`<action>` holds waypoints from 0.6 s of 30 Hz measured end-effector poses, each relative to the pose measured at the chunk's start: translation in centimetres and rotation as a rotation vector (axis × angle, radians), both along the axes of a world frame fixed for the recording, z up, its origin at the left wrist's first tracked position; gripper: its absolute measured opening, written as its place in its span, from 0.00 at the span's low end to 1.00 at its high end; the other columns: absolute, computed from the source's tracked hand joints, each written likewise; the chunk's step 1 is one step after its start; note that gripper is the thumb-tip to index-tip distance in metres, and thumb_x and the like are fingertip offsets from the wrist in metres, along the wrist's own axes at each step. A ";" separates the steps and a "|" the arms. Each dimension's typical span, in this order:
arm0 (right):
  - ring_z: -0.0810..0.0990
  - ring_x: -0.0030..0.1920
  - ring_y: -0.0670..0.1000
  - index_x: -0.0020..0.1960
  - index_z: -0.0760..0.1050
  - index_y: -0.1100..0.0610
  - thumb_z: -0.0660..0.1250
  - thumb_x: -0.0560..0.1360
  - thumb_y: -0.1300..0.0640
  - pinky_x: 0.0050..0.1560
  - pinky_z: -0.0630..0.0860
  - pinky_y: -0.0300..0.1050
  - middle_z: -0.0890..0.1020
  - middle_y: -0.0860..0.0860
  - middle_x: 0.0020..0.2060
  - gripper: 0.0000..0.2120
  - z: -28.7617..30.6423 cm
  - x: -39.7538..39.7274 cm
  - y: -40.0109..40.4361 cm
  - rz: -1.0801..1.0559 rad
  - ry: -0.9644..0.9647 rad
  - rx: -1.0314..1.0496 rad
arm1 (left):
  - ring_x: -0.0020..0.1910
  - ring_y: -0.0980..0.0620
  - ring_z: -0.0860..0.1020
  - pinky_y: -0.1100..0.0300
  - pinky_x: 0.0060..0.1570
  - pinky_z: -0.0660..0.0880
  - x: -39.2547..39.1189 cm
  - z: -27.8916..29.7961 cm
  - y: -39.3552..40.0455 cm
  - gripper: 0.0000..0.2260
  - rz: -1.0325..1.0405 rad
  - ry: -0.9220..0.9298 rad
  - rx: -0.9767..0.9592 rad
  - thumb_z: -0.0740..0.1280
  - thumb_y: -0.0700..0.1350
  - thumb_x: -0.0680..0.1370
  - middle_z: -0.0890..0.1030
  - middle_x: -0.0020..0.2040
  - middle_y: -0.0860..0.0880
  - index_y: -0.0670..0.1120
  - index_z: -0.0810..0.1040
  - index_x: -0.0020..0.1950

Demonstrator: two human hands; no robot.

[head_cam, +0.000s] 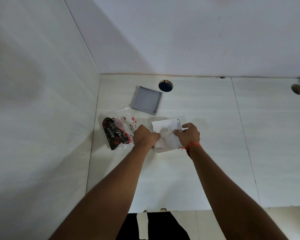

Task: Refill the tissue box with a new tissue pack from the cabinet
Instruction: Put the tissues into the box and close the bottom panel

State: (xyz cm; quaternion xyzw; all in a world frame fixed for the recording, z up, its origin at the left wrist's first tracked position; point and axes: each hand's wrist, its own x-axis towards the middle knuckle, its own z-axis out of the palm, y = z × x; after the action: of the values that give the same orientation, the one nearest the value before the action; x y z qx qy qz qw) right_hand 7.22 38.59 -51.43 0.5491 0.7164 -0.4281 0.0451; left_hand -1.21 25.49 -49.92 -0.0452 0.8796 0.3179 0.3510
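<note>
A white stack of tissues (164,130) sits in a clear tissue box (179,124) on the white counter. My left hand (145,135) presses on the stack's left side with fingers closed over the tissues. My right hand (189,134) rests on the stack's right side, fingers on the tissues by the box's edge. The box's grey square lid (146,100) lies apart, further back. The empty plastic tissue wrapper (119,131), clear with black and red print, lies crumpled to the left of my left hand.
A white wall (42,101) closes the counter on the left and another runs along the back. A round hole with a dark blue plug (165,86) is behind the lid. A second hole (297,89) is at the far right. The counter's front edge (232,209) is near me.
</note>
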 end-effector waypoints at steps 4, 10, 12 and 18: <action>0.79 0.58 0.59 0.61 0.74 0.59 0.72 0.71 0.54 0.56 0.73 0.47 0.81 0.56 0.57 0.20 -1.4 -0.3 -0.4 0.040 -0.008 -0.004 | 0.52 0.42 0.81 0.58 0.44 0.71 -0.3 -1.1 -0.1 0.19 -0.103 0.119 0.045 0.76 0.46 0.69 0.83 0.52 0.43 0.43 0.75 0.55; 0.76 0.60 0.59 0.66 0.71 0.58 0.70 0.72 0.53 0.59 0.71 0.49 0.78 0.57 0.59 0.24 -1.2 -0.2 -0.4 0.211 0.002 0.111 | 0.55 0.40 0.80 0.52 0.50 0.75 -0.1 -2.0 -0.6 0.24 -0.203 0.202 0.045 0.74 0.50 0.73 0.80 0.57 0.41 0.42 0.70 0.62; 0.73 0.63 0.59 0.68 0.70 0.57 0.72 0.72 0.55 0.64 0.67 0.48 0.76 0.57 0.62 0.26 -0.3 0.4 -0.3 0.326 0.030 0.241 | 0.57 0.43 0.79 0.54 0.53 0.74 0.2 -1.1 -0.9 0.25 -0.191 0.297 0.084 0.73 0.48 0.73 0.76 0.61 0.42 0.44 0.69 0.66; 0.72 0.63 0.59 0.65 0.75 0.53 0.72 0.70 0.55 0.63 0.73 0.51 0.76 0.55 0.61 0.23 1.8 -1.3 -1.3 0.923 -0.159 0.247 | 0.54 0.44 0.79 0.58 0.53 0.74 1.6 0.4 -0.9 0.22 -0.425 0.248 0.010 0.72 0.44 0.72 0.65 0.64 0.44 0.47 0.73 0.65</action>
State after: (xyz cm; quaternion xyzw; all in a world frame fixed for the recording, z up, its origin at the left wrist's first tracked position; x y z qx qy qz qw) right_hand 5.95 37.33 -49.58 0.2062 0.9249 -0.2320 0.2194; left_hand 0.34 24.57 -49.52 0.1819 0.9041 0.2445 0.2996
